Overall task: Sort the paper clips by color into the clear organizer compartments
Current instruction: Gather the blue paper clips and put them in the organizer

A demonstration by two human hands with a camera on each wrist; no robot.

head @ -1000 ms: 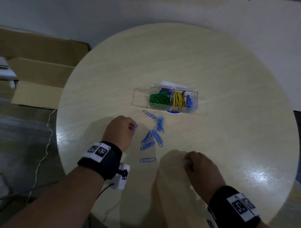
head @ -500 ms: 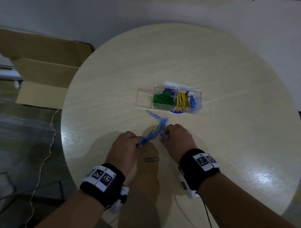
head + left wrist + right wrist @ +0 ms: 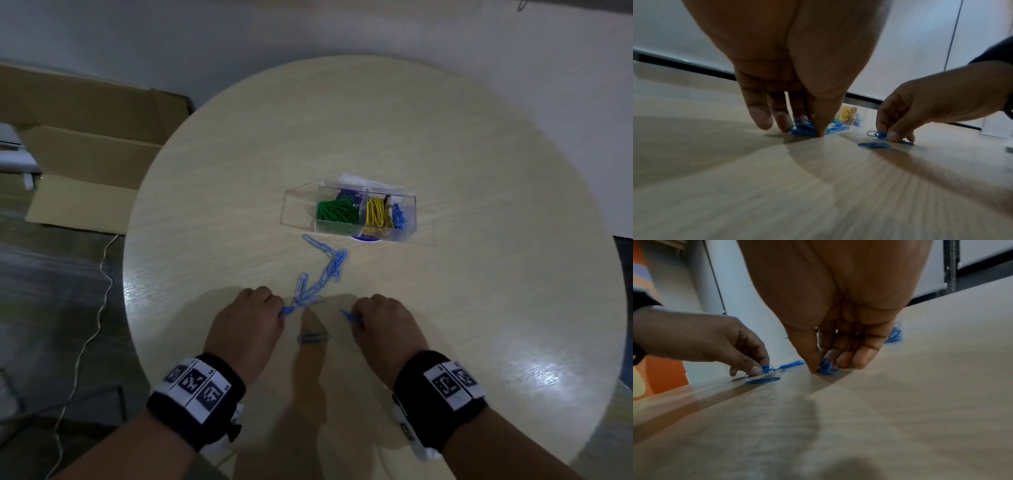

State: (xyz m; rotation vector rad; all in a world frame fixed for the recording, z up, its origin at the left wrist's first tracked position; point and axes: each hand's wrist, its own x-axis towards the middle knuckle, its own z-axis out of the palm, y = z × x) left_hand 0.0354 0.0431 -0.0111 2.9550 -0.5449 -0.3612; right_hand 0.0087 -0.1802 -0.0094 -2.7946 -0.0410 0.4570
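Observation:
A clear organizer (image 3: 407, 200) stands mid-table with green clips (image 3: 334, 210), yellow clips (image 3: 376, 211) and blue clips (image 3: 399, 216) in separate compartments. A linked chain of blue paper clips (image 3: 327, 269) trails from the organizer toward me. My left hand (image 3: 247, 320) pinches the chain's near end (image 3: 803, 129) against the table. My right hand (image 3: 385, 325) pinches a small bunch of blue clips (image 3: 826, 369) on the tabletop. One loose blue clip (image 3: 313, 338) lies between the two hands.
The round wooden table (image 3: 496, 274) stands by a white wall. Flattened cardboard boxes (image 3: 85, 144) lie on the floor at the left, with a thin cable (image 3: 99, 308) running beside the table's edge.
The right hand swept in from the lower right to the chain, then drew back right holding blue clips. The left hand slid toward me to the chain's near end.

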